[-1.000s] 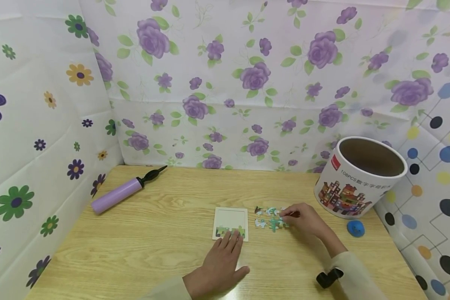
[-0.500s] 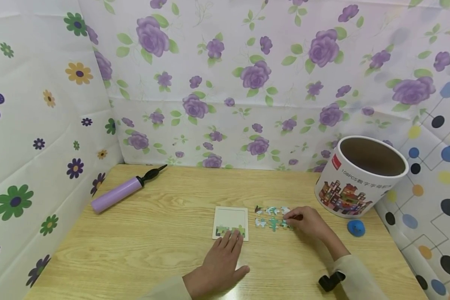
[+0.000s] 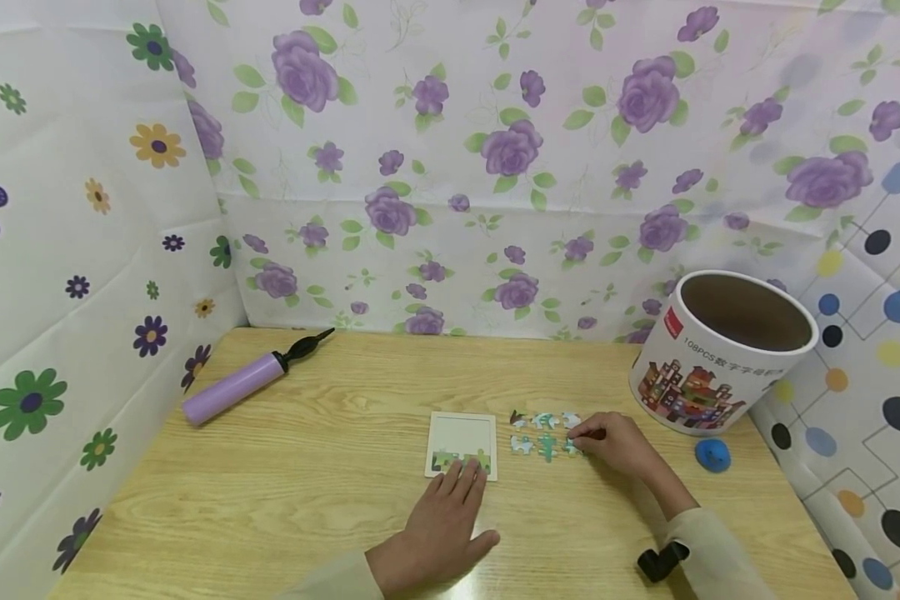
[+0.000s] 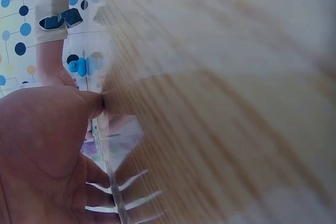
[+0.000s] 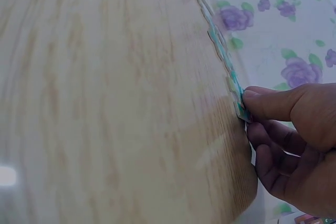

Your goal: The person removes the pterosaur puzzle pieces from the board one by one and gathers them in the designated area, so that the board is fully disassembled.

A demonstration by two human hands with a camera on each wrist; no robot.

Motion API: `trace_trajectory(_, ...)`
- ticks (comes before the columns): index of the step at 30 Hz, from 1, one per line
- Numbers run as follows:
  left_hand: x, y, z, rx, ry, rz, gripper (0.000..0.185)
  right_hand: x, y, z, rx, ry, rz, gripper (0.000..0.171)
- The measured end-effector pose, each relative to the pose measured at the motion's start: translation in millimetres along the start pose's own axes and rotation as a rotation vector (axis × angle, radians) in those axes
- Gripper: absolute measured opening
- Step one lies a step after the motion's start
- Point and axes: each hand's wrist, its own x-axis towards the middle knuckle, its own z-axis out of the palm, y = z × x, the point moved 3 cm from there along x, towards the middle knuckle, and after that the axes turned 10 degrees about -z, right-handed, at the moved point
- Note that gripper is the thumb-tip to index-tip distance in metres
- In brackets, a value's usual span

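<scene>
One puzzle piece (image 3: 571,448) is pinched by the right hand (image 3: 617,442); lift it clear of its neighbours (image 3: 546,447) left of the grip. The left hand (image 3: 441,527), fingers straight, should steady the frame (image 3: 462,415).

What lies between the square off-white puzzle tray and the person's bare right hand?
In the head view, small flat multicoloured jigsaw pieces in two rows lie between the tray and the right hand.

Your left hand (image 3: 444,525) is palm down, fingers stretched forward, thumb spread to the right. Your right arm (image 3: 666,485) angles forward and inward; your right hand (image 3: 613,442) pinches, its fingers curled.
</scene>
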Motion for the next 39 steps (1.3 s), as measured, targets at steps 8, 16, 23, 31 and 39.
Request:
trace_trajectory(8,1.0,-1.1,1.4,-0.002,0.005,0.005,0.082,1,-2,-1,0.003,0.006,0.008,0.01)
trace_trajectory(16,1.2,-2.5,2.8,-0.061,-0.01,-0.005,0.08,3,-15,-3,0.014,0.001,-0.03,0.012)
trace_trajectory(23,1.0,-0.8,3.4,-0.063,-0.02,-0.033,0.08,11,-38,5,0.024,-0.012,-0.079,0.014)
trace_trajectory(31,-1.4,6.0,5.9,-0.015,-0.027,-0.028,0.081,22,-62,22,0.046,-0.05,-0.174,0.015)
trace_trajectory(39,-7.9,7.2,5.3,-0.062,-0.07,-0.033,0.086,38,-86,36,0.08,-0.087,-0.263,0.021)
